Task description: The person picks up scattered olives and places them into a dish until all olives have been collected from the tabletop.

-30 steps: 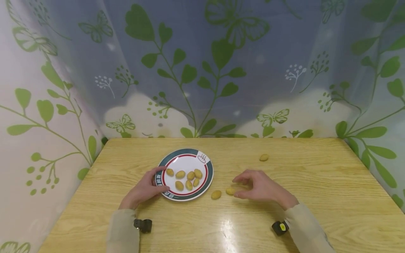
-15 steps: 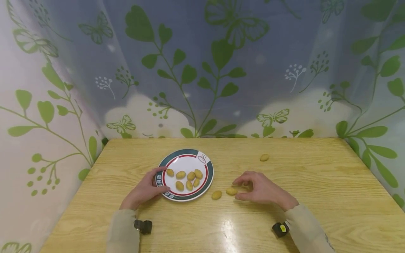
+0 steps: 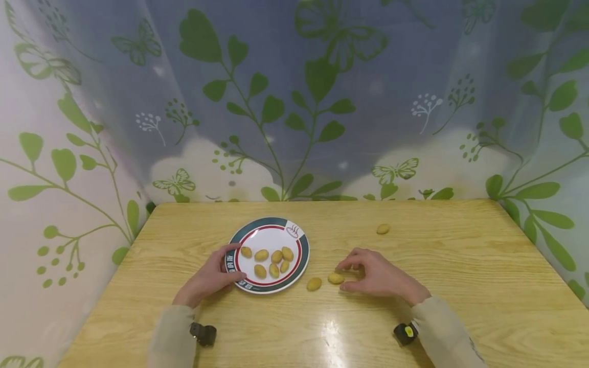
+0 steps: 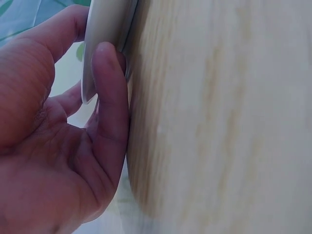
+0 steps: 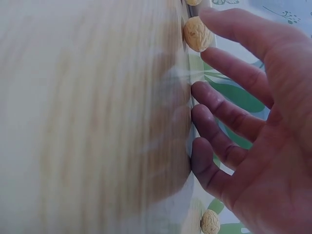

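My left hand [image 3: 209,273] holds the left rim of a round white plate [image 3: 271,229] with a green and red border, thumb over the edge. In the left wrist view, fingers [image 4: 109,97] curl beneath the plate's pale underside [image 4: 107,29]. Several yellowish oval pieces [image 3: 261,255] lie on the plate; they look like nuts or dried fruit. My right hand [image 3: 379,273] hovers low over the table, thumb and forefinger spread around one wrinkled oval piece [image 3: 336,278]. In the right wrist view, that piece [image 5: 198,34] sits between the two fingertips, contact unclear; the other fingers are spread.
Another oval piece [image 3: 314,284] lies on the wooden table [image 3: 257,332] between the plate and my right hand. One more piece [image 3: 383,229] is farther back on the right. A leaf-patterned curtain [image 3: 285,102] hangs behind the table.
My right thumb and forefinger have come slightly apart from the oval piece, which shows more fully. My left hand and the plate stay in place.
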### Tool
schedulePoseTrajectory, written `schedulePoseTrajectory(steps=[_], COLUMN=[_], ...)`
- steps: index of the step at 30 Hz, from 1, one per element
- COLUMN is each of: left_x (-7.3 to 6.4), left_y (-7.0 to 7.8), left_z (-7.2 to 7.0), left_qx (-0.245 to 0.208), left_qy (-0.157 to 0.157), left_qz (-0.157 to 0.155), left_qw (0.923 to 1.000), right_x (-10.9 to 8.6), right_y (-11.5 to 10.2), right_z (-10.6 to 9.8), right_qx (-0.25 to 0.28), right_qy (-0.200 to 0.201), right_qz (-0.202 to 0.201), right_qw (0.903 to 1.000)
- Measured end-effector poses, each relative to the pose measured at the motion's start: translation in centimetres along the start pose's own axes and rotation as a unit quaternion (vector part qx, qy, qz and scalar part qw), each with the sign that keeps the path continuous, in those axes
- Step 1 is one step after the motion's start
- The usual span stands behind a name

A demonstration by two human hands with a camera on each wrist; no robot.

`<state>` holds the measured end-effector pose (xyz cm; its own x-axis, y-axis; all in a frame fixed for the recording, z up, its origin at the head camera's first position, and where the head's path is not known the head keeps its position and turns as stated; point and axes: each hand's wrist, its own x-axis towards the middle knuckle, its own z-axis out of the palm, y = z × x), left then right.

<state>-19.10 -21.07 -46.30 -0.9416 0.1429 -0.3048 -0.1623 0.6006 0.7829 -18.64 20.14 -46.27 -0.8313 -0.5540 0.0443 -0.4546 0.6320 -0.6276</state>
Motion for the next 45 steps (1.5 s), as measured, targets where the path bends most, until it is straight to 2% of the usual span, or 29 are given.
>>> schedulePoseTrajectory(steps=[11,16,22,29,45], left_x=[0.07,-0.04,-0.04,-0.06,0.05], left_y=[0.02,0.00,-0.06,-0.25,-0.34], left_z=[0.07,0.14,0.27,0.25,0.33], left_qx=[-0.007,-0.007,-0.011,-0.015,-0.023], left_qy=[0.002,0.003,0.001,0.002,0.011], left_qz=[0.014,0.006,0.013,0.000,0.018], left_qw=[0.9999,0.9999,0.9998,0.9999,0.9995], right_x=[0.23,0.24,0.12,0.12,-0.21], right_y=[-0.21,-0.23,-0.33,-0.30,0.22], right_z=[0.28,0.39,0.43,0.55,-0.36], right_qx=[0.002,0.000,-0.003,-0.008,0.019], right_qy=[0.000,0.007,0.013,0.024,0.047], right_qz=[0.020,0.015,0.015,0.006,0.013], right_qw=[0.9998,0.9999,0.9998,0.9997,0.9986])
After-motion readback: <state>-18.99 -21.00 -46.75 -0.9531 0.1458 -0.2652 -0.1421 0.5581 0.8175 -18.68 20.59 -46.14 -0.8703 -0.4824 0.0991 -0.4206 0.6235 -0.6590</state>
